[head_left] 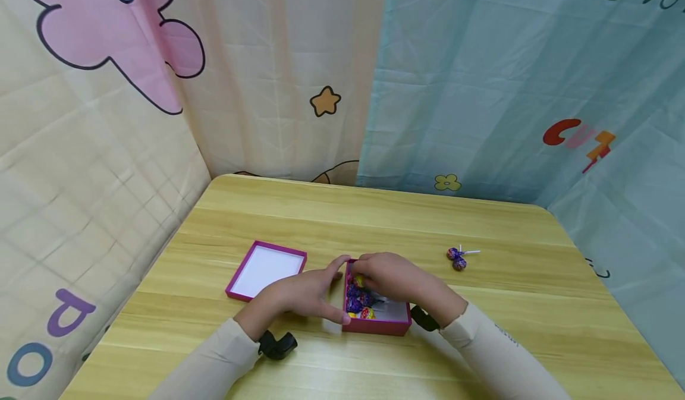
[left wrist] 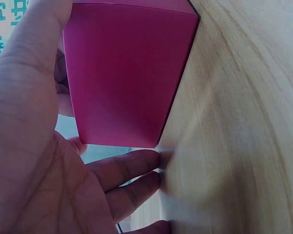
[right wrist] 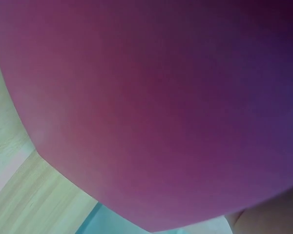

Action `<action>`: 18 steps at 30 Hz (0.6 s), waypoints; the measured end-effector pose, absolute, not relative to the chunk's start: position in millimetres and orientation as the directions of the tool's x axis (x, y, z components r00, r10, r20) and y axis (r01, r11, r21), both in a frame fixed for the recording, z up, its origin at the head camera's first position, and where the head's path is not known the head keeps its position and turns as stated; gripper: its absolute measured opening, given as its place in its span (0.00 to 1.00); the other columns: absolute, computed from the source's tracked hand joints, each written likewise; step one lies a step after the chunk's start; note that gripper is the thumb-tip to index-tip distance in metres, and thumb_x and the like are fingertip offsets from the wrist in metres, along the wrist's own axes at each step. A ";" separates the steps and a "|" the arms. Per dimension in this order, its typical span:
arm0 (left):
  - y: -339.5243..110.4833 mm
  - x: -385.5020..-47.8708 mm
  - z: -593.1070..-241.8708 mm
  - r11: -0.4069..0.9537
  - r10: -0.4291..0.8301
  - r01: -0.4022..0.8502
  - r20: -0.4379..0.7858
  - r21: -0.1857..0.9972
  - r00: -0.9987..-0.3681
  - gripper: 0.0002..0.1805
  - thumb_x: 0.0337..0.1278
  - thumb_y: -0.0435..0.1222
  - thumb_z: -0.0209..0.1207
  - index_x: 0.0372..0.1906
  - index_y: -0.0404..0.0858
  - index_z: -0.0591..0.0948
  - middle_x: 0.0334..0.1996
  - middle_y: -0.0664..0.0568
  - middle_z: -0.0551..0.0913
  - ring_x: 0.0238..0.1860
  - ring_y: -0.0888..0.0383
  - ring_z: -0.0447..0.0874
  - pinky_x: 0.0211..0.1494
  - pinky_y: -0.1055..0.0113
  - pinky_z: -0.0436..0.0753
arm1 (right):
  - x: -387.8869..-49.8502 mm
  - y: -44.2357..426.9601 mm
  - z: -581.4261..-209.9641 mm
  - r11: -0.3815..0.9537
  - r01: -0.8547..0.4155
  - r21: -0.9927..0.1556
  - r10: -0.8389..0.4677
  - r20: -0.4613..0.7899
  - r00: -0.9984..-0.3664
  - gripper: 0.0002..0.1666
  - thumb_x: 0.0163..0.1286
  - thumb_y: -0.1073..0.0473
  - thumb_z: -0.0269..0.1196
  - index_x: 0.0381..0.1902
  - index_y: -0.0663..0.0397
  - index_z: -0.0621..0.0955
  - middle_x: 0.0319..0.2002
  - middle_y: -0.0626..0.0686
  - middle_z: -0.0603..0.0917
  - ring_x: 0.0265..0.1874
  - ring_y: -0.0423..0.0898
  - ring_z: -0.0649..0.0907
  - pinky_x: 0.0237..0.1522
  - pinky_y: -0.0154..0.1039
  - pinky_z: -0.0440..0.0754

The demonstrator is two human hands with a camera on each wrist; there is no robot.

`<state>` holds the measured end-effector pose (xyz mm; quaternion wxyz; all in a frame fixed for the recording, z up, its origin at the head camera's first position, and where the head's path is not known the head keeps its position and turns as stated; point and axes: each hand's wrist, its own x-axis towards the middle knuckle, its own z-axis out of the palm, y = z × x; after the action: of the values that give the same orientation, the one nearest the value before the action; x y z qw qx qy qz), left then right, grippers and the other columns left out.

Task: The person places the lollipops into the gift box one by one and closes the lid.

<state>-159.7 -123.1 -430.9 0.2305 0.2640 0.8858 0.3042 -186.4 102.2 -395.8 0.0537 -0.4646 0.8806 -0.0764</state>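
A magenta box (head_left: 377, 327) stands uncovered on the table, with several wrapped lollipops (head_left: 355, 302) in purple, red and yellow along its left part. My left hand (head_left: 307, 293) holds the box at its left side, thumb by the near corner and index finger by the far one. The left wrist view shows the box's plain wall (left wrist: 129, 73) beside that hand's palm and fingers. My right hand (head_left: 393, 275) reaches over the far right rim into the box; its fingertips are hidden among the lollipops. In the right wrist view the box wall (right wrist: 136, 126) fills most of the picture.
The box lid (head_left: 273, 266), white inside with a magenta rim, lies upside down to the left, partly behind the left hand. Two purple lollipops (head_left: 458, 263) lie on the wooden table (head_left: 508, 328) at the right. Printed curtains (head_left: 455, 91) hang behind the table.
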 end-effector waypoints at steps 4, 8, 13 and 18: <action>-123.4 -159.2 -429.9 0.674 0.611 0.331 -0.246 0.660 -0.753 0.66 0.45 0.67 0.67 0.80 0.51 0.39 0.72 0.47 0.65 0.70 0.56 0.65 0.71 0.54 0.64 | -185.0 102.2 -395.3 0.567 -0.802 -0.188 -0.819 -0.027 -0.573 0.09 0.70 0.62 0.65 0.47 0.49 0.84 0.39 0.44 0.82 0.35 0.38 0.79 0.46 0.40 0.81; -123.1 -158.8 -429.1 0.674 0.611 0.332 -0.246 0.660 -0.752 0.66 0.45 0.67 0.67 0.80 0.51 0.39 0.73 0.46 0.65 0.70 0.55 0.65 0.71 0.54 0.64 | -183.6 103.8 -395.2 0.571 -0.800 -0.185 -0.815 -0.016 -0.579 0.09 0.70 0.62 0.65 0.46 0.49 0.85 0.38 0.44 0.82 0.34 0.38 0.79 0.44 0.39 0.82; -122.9 -158.9 -428.9 0.678 0.608 0.331 -0.247 0.657 -0.755 0.66 0.44 0.67 0.67 0.80 0.52 0.39 0.73 0.47 0.65 0.70 0.55 0.65 0.71 0.53 0.64 | -183.1 107.2 -394.7 0.570 -0.798 -0.193 -0.814 -0.001 -0.581 0.10 0.70 0.61 0.65 0.48 0.50 0.85 0.39 0.45 0.83 0.35 0.38 0.80 0.43 0.40 0.82; -122.5 -158.8 -429.9 0.682 0.602 0.326 -0.249 0.655 -0.759 0.66 0.44 0.67 0.67 0.80 0.53 0.39 0.72 0.47 0.66 0.70 0.54 0.66 0.71 0.52 0.64 | -183.0 112.2 -393.2 0.583 -0.785 -0.211 -0.803 -0.001 -0.596 0.15 0.71 0.61 0.65 0.54 0.49 0.85 0.42 0.45 0.84 0.38 0.39 0.82 0.45 0.40 0.82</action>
<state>-158.8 -122.5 -429.9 0.2287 0.2611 0.8881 0.3013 -183.0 112.2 -393.2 0.0482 -0.4470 0.8883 -0.0944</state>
